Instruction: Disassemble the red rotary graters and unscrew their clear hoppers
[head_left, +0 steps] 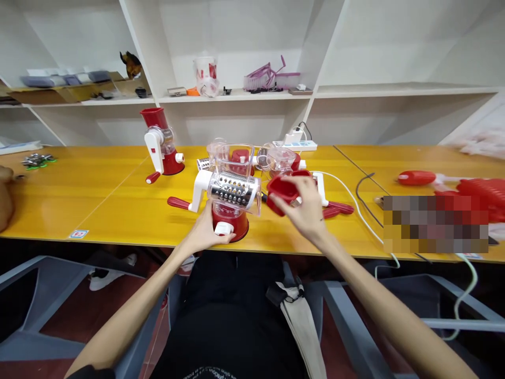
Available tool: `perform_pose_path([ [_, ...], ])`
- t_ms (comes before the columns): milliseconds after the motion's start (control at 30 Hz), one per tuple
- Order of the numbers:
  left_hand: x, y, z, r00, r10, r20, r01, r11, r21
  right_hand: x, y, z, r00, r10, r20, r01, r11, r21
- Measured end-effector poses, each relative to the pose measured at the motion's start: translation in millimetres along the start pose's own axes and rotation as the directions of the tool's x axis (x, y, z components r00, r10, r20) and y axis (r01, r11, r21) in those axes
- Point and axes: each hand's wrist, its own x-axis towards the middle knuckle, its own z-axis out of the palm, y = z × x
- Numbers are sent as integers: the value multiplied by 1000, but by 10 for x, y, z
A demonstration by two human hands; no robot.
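A rotary drum grater (232,192) stands upright in front of me, with a red base, clear housing, metal drum and white crank. My left hand (207,226) is wrapped round the left side of its base, thumb near the white knob (224,228). The red crank handle (178,202) sticks out to the left. In my right hand (305,208) is a red hollow food pusher (282,193), held apart from the grater, just right of its drum. The top of the clear feed chute (234,158) is uncovered.
Another grater (161,142) stands at the back left with its red top on. More grater parts (280,158) lie behind my hands. A power strip (295,143), a white cable (351,195) and a red-handled item (416,178) are to the right. Shelves (236,95) rise behind the table.
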Motion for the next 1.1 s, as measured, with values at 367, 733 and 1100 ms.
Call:
perform_pose_path([
  [367, -6, -12, 19, 1000, -12, 18, 11, 1000, 23, -163, 339, 712, 961, 76, 266, -57, 995, -81],
  [733, -20, 7, 26, 1000, 13, -1, -13, 1000, 8, -142, 388, 606, 956, 1, 293, -4, 1000, 7],
  [1100, -25, 79, 75, 1000, 14, -23, -13, 999, 43, 32, -295, 231, 972, -101, 214, 14, 928, 373],
])
